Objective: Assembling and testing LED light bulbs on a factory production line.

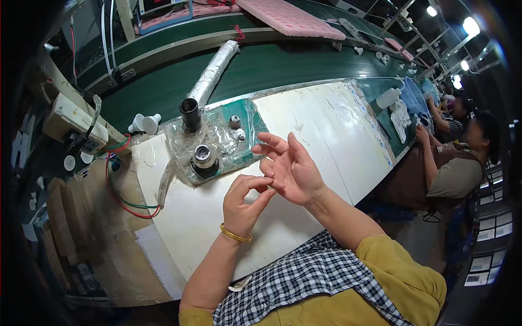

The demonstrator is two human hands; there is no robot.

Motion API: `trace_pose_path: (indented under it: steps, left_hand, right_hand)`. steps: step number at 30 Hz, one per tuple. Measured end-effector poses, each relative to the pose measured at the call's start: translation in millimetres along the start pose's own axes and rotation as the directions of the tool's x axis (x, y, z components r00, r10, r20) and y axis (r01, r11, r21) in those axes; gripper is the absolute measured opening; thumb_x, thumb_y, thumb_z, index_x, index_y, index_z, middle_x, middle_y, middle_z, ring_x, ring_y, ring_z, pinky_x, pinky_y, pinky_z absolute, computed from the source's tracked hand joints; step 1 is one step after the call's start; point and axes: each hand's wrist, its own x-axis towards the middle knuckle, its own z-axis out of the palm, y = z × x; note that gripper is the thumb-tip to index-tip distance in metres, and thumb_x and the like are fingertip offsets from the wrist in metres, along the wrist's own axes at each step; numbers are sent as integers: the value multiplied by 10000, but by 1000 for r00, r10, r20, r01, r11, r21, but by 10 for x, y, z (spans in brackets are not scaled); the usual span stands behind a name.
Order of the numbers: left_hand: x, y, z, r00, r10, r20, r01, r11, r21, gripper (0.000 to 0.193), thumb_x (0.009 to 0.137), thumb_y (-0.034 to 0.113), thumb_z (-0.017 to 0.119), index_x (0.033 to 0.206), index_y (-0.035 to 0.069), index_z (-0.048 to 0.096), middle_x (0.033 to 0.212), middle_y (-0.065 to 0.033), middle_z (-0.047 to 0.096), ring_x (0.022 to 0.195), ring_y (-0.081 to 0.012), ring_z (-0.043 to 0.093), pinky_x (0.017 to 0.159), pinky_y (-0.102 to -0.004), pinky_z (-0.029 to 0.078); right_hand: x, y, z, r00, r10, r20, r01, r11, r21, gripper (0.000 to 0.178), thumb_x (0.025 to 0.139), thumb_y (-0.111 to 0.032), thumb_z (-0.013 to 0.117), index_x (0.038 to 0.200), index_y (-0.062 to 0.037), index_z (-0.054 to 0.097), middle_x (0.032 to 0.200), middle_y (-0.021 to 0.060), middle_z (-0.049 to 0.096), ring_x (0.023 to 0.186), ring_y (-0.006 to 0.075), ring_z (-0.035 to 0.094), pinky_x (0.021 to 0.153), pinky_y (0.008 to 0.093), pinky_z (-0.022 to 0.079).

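Over the white tabletop (321, 119), my two hands meet in front of a plastic-wrapped fixture. My left hand (243, 202), with a gold bangle at the wrist, pinches thumb and forefinger together beside the curled lower fingers of my right hand. Whether anything small is in that pinch is hidden. My right hand (298, 173) is turned palm up, its thumb and upper fingers spread. Just beyond stands the fixture, with a metal socket (203, 154) on a black base, a black tube (190, 113) and a small metal post (234, 121) on a green plate.
A foil-wrapped bar (215, 71) leans behind the fixture. White plastic cups (147, 123) stand at its left, near a power outlet box (76, 124) and red-green wires (122, 204). A green conveyor (283, 62) runs behind. At right are a white bottle (388, 98), a blue basket (414, 96) and co-workers.
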Motion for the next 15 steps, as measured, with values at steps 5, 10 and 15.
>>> trace_pose_path:
  steps: [5, 10, 15]
  left_hand:
    - [-29, -9, 29, 999, 11, -36, -11, 1000, -8, 219, 758, -10, 721, 958, 49, 654, 871, -43, 611, 773, -127, 578, 703, -252, 475]
    - [-48, -73, -15, 995, -85, -49, 79, 991, -105, 217, 766, -2, 722, 964, 40, 642, 866, -33, 611, 779, -117, 583, 728, -243, 471]
    - [37, -22, -23, 995, -93, -36, 86, 982, -166, 174, 819, 2, 676, 982, 26, 620, 906, -28, 609, 804, -109, 581, 750, -238, 467]
  right_hand:
    - [-21, 67, -25, 1000, -6, -12, 6, 1000, -16, 551, 1002, -463, 274, 1321, -38, 421, 1181, 129, 499, 724, 144, 516, 523, 228, 481]
    - [0, 140, -102, 999, -20, 49, 21, 1000, -18, 579, 999, -484, 255, 1338, -38, 405, 1216, 125, 488, 789, 151, 527, 645, 286, 510]
    - [-44, 66, -65, 998, -21, 63, 23, 999, -23, 651, 981, -545, 231, 1370, -40, 364, 1292, 123, 446, 948, 191, 530, 866, 363, 478]
